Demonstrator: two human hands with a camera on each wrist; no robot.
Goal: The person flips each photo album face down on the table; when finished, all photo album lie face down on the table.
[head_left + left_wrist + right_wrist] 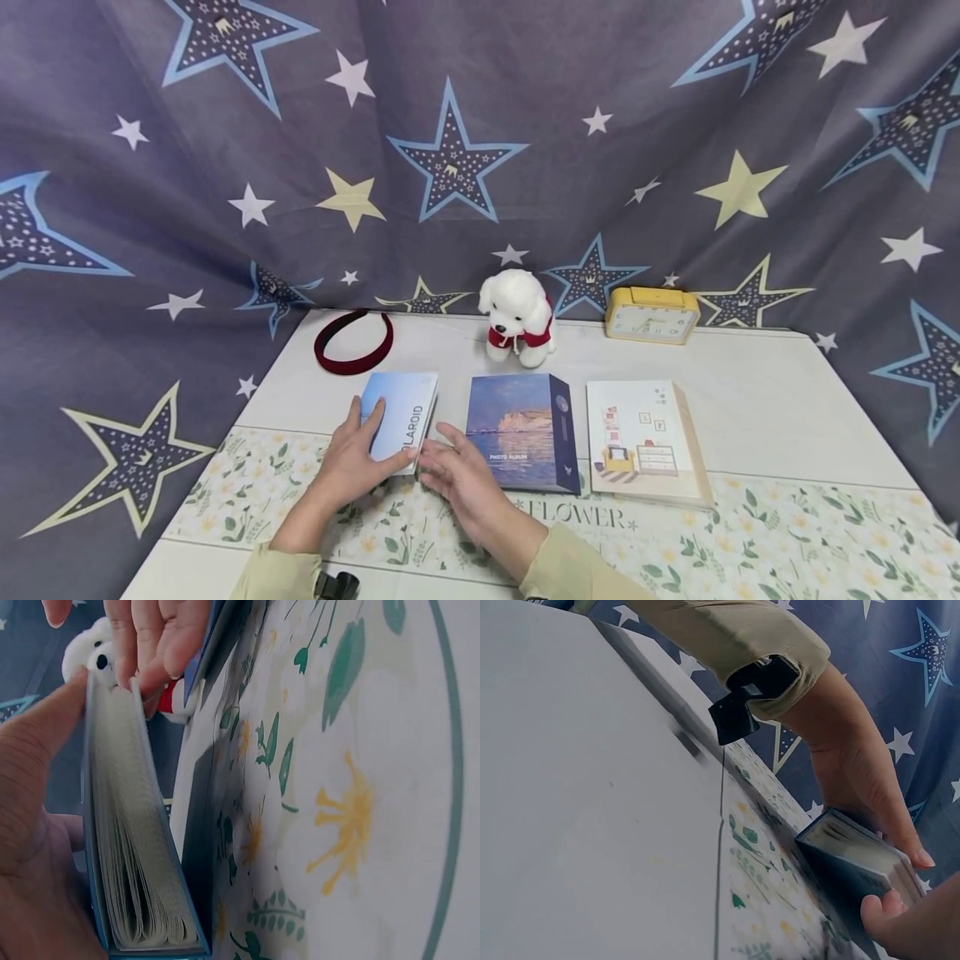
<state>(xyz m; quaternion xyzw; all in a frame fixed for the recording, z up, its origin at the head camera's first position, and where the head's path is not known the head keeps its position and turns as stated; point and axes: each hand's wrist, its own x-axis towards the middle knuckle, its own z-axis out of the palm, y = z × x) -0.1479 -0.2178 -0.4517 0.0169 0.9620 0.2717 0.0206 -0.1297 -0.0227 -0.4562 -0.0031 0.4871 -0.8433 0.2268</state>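
Observation:
A light-blue photo album lettered "LAROID", its first letter hidden, sits left of centre, tilted in the right wrist view. My left hand grips it, with fingers over the cover and left side and the thumb at the near right corner. The album's page edges show between its two covers in the left wrist view. Beside its right edge is my right hand, fingers slightly bent, fingertips at the album's opening side and thumb apart. A dark-blue photo album lies just right of that hand.
A white album with a room drawing lies farther right. Along the back are a dark-red headband, a white plush dog and a yellow clock. A star-patterned curtain hangs behind the table with its flowered cloth.

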